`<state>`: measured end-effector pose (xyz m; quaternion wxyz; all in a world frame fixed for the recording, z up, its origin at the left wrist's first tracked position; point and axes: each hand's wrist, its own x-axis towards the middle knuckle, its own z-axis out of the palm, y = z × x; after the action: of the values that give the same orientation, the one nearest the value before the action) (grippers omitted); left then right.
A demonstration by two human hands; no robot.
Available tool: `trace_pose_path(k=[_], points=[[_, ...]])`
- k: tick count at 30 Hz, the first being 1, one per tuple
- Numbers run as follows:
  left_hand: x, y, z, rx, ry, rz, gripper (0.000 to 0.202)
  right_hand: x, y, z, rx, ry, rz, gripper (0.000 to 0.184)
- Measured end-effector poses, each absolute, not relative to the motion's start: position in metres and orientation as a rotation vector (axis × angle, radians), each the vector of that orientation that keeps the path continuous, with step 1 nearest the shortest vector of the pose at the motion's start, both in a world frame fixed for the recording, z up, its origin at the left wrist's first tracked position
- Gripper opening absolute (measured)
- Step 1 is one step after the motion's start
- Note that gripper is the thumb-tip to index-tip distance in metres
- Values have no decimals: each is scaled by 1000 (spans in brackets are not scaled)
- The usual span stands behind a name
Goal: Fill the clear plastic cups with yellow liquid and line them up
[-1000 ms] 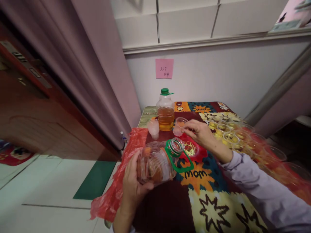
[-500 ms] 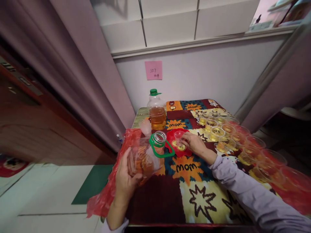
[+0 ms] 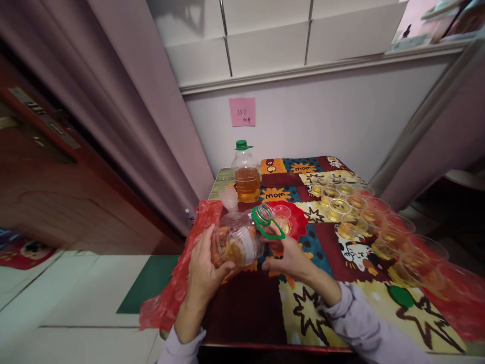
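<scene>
My left hand (image 3: 204, 268) is wrapped round the side of a clear plastic jug (image 3: 238, 242) with amber liquid low inside. The jug is tilted, its uncapped mouth toward the upper right. My right hand (image 3: 290, 255) is by the jug's shoulder, below the green handle (image 3: 275, 233), thumb and fingers apart; the handle partly hides the fingers, and I cannot tell whether they press on the jug. Just behind the mouth, a clear plastic cup (image 3: 282, 212) stands on a red scalloped plate (image 3: 301, 225).
A second jug (image 3: 247, 184) with a green cap stands at the back, beside stacked clear cups (image 3: 229, 198). Several cups of yellow liquid (image 3: 340, 208) line the right side. A green lid (image 3: 400, 296) lies at front right. Red plastic sheeting (image 3: 170, 298) hangs over the left edge.
My right hand has let go of the cup on the red plate and come back to the jug. The jug has shifted right and tilted, its mouth now nearer the cup.
</scene>
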<state>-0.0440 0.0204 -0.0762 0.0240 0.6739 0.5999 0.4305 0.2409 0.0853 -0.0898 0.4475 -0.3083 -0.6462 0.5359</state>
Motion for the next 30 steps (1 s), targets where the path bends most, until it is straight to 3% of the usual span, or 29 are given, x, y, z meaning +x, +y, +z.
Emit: trace_pose_path(k=[2, 10, 13, 16, 20, 23, 25, 28, 30], points=[[-42, 21, -74, 2135, 1864, 1297, 120, 216, 78, -92, -624, -1547, 1494, 110], [-37, 18, -56, 2166, 1820, 1151, 126, 186, 75, -103, -552, -1205, 1713, 137], [-47, 12, -51, 1946, 1886, 1357, 119, 188, 79, -114, -617, -1190, 1696, 131], [-61, 4, -65, 1272, 1920, 1708, 93, 191, 83, -122, -632, -1174, 1689, 126], [-63, -2, -107, 465, 1526, 1866, 75, 192, 86, -129, -621, -1153, 1681, 125], [-49, 0, -130, 337, 1374, 1877, 60, 192, 86, -133, -597, -1163, 1671, 117], [-39, 3, -135, 316, 1348, 1876, 55, 191, 85, -135, -597, -1159, 1650, 122], [-29, 10, -133, 310, 1342, 1857, 56, 193, 85, -136, -617, -1164, 1625, 136], [-28, 12, -131, 310, 1336, 1842, 60, 195, 86, -136, -598, -1178, 1638, 135]])
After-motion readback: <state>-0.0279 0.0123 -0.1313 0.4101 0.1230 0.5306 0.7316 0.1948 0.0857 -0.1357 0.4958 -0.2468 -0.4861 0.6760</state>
